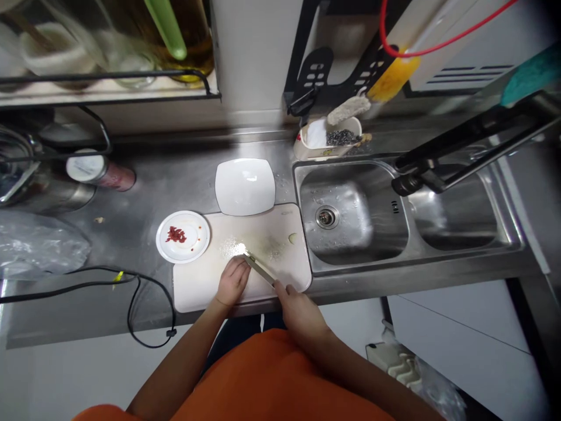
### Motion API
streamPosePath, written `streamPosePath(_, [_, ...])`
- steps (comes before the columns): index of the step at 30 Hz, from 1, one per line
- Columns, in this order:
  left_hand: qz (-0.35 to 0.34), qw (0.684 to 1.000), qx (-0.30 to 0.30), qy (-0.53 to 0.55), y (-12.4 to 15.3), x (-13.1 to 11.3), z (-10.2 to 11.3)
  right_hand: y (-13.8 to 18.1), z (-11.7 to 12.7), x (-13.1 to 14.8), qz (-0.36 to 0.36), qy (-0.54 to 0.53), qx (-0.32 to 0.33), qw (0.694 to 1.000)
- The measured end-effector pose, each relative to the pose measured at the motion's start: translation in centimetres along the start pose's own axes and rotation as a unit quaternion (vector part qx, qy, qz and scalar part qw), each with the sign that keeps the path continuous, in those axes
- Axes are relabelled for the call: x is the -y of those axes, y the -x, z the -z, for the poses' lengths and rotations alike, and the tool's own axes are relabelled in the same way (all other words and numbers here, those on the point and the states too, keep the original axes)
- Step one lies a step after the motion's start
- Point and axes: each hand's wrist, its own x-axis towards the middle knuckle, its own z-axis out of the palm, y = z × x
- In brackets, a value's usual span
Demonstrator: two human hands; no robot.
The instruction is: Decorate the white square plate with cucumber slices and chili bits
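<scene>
My right hand point(302, 313) is closed round the handle of a kitchen knife point(263, 272), whose blade points up and left over the cutting board point(197, 289). Close beside the blade tip, my left hand point(234, 280) rests on the board with its fingers bent together; what lies under them is hidden. A bright wet patch glares just beyond these fingertips. Toward the board's right side lies a small pale-green slice point(293, 238). Chopped red pieces point(176, 234) sit on a small round white plate point(163, 252) that overlaps the board's left corner. A squarish white dish point(245, 187) borders the board's far edge.
Right of the board is a steel double sink point(359, 202) with a black faucet point(407, 182) over it. A caddy point(324, 151) with scrubbers stands behind. To the left are a black cable point(149, 278), a plastic bag point(39, 242) and a lidded canister point(100, 171).
</scene>
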Motion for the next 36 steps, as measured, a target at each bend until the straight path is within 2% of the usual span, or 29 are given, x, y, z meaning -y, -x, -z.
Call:
streamPosePath(15, [0.003, 1.000, -0.014, 0.016, 0.1, 0.0, -0.2, 0.1, 0.0, -0.3, 0.004, -0.002, 0.004, 1.000])
streamPosePath(36, [0.008, 0.999, -0.012, 0.031, -0.2, -0.3, 0.0, -0.2, 1.3, 0.2, 0.000, -0.008, 0.032, 0.999])
